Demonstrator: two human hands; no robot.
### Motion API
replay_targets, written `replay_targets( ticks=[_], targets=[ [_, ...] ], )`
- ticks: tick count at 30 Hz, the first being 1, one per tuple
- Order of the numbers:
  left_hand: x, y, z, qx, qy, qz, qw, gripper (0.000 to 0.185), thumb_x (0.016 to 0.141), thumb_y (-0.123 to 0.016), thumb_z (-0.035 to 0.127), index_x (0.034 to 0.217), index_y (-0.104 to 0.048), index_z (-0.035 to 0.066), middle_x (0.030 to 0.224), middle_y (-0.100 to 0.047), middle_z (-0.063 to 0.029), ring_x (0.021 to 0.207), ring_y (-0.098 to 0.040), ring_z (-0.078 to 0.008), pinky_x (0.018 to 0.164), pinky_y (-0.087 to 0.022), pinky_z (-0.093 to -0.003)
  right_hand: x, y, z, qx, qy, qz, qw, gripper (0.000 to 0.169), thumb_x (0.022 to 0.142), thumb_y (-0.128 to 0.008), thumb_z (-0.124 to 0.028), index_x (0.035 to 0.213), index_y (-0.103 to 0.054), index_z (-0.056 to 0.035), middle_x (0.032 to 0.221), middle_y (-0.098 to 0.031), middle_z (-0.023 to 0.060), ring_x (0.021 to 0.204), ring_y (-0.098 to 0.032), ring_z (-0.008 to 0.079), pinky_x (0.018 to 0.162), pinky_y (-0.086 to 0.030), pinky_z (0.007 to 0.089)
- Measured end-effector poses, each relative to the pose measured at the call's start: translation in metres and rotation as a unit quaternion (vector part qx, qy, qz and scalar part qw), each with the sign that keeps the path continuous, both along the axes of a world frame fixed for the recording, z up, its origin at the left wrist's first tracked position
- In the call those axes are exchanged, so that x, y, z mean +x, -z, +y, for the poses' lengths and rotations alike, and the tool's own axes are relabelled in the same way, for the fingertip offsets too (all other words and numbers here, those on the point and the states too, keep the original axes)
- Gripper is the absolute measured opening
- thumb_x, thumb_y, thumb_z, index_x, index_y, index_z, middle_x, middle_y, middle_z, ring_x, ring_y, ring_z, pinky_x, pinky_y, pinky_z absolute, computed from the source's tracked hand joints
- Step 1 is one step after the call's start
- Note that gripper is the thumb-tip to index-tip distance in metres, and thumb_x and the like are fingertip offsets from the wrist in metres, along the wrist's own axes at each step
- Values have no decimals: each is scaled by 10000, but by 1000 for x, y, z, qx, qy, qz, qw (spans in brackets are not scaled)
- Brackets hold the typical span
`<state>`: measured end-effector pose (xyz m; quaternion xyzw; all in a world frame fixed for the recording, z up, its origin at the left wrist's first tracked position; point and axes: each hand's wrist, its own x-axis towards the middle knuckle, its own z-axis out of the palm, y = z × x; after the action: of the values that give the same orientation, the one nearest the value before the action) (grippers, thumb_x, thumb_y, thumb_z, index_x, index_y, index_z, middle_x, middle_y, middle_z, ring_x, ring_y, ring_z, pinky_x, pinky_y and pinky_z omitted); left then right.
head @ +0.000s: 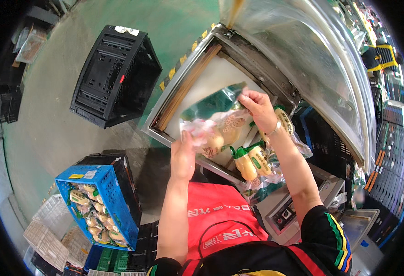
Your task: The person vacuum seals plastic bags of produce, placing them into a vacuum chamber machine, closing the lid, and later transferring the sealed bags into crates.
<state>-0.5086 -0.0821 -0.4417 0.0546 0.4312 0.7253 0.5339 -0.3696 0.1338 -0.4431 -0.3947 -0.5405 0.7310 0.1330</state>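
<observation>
Between my two hands a printed plastic bag is stretched out, with pale lotus root segments inside its lower part. My left hand pinches the bag's near left edge. At the far right corner, my right hand grips the green top end. Beneath the bag lies the white bed of a chamber vacuum sealer, whose clear lid stands raised. A bag of lotus root with a green gathered net or film rests at the sealer's near right edge. Another lotus root pack sits partly behind my right forearm.
A black plastic crate stands on the floor at left. Nearer, a blue crate full of packed lotus root sits on a black crate. The control panel is at lower right. Stacked dark crates line the far right.
</observation>
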Motion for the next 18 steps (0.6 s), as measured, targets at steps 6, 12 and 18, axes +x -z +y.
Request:
replay_targets(
  ticks=[6, 12, 18],
  targets=[
    [-12, 69, 3, -10, -112, -213, 971, 421, 1028, -359, 356, 1286, -490, 51, 1282, -545, -112, 1180, -533, -264, 1016, -415, -448, -76, 43, 3, 81, -19, -144, 986, 198, 885, -663, -188, 902, -705, 5, 709, -608, -46, 577, -472, 24, 496, -385, 212],
    [-6, 95, 23, -91, -248, -205, 942, 397, 1027, -392, 305, 1292, -482, 23, 1236, -570, -111, 1126, -563, -244, 970, -437, -405, -112, 94, 7, 153, -51, -210, 964, 213, 882, -652, -211, 853, -695, -5, 605, -546, -25, 527, -433, 49, 468, -369, 266],
    [3, 98, 50, -175, -408, -162, 881, 346, 1013, -422, 244, 1136, -585, -35, 1055, -643, -116, 952, -623, -228, 859, -483, -353, -127, 107, 7, 219, -67, -273, 934, 301, 879, -647, -273, 809, -657, 20, 568, -520, 34, 510, -421, 119, 505, -394, 326]
  ],
)
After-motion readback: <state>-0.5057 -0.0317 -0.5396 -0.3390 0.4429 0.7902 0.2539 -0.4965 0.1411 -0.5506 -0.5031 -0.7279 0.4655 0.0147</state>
